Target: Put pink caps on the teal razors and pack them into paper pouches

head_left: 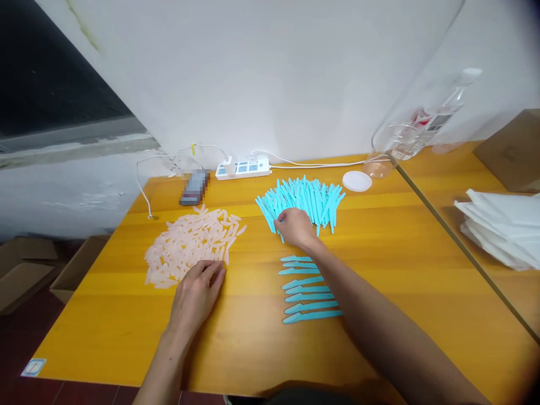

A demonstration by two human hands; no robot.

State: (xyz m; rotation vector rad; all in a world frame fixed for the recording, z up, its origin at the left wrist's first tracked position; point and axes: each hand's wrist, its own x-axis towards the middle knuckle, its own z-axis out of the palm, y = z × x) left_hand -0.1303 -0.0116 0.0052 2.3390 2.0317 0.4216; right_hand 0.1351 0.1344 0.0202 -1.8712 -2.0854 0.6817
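My right hand (297, 226) reaches to the near left edge of a heap of turquoise eyebrow razors (312, 197). Its thumb and fingers are pinched together around one of the razors, most of which the hand hides. Below, several turquoise razors lie in a spaced column (310, 306), blade ends to the left; my right forearm covers some of their handles. My left hand (198, 295) rests on the table, fingers loosely bent and apart, holding nothing. Its fingertips are at the near edge of a spread pile of pale pink, translucent blade caps (189, 244).
Along the wall lie a phone (194, 187), a white power strip (243, 169) with cables, and a round white lid (356, 181). A clear jar (378, 165) and a plastic bottle (447, 109) stand at back right. White packets (502, 225) and a cardboard box (514, 149) are farther right.
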